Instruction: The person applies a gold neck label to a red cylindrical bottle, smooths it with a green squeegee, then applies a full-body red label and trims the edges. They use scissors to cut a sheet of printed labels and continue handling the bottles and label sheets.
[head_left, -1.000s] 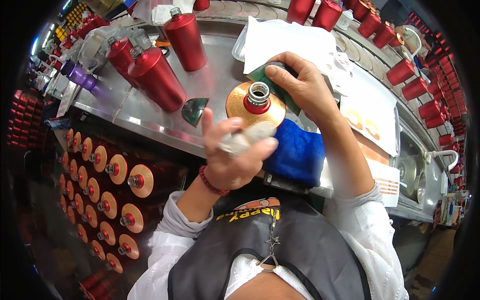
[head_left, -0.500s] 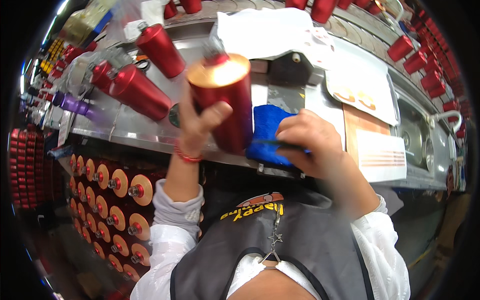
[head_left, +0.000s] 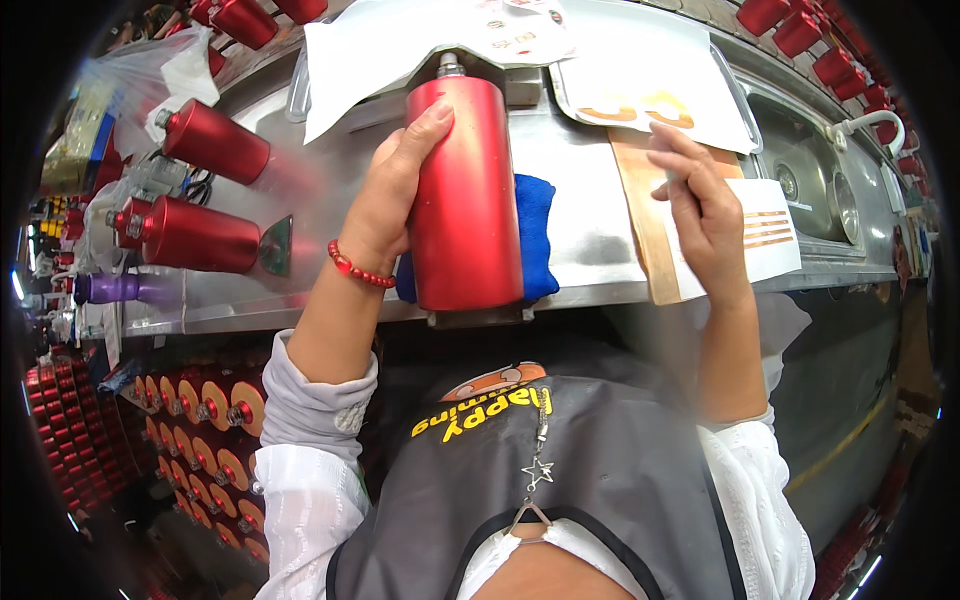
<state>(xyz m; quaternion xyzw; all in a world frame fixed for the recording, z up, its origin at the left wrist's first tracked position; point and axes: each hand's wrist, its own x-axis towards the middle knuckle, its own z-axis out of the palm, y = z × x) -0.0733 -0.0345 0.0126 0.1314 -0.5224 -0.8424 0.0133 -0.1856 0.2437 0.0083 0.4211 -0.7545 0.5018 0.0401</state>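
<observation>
A red metallic bottle (head_left: 465, 200) with a clear neck lies on a blue cloth (head_left: 538, 240), its neck pointing away from me. My left hand (head_left: 395, 185) is closed around its left side, the thumb lying on top. To the right, my right hand (head_left: 705, 215) hovers with its fingers apart and slightly curled, and I see nothing in them. It is over the edge of a white sheet with copper-coloured strips (head_left: 768, 228). Just beyond its fingertips is a white tray sheet (head_left: 600, 85) bearing curved copper-coloured decals (head_left: 668, 108).
Red bottles (head_left: 215, 142) lie at the left, beside a dark green flat piece (head_left: 276, 247) and a purple bottle (head_left: 105, 288). A wooden board (head_left: 640, 200) lies under the sheets. A sink (head_left: 790, 170) is at the right. Rows of bottles (head_left: 205, 440) stand below the counter.
The bottle has gone from raised and tilted to lying on the blue cloth. My right hand has moved right to the sheets; the dark green tool no longer shows in it. The view has shifted.
</observation>
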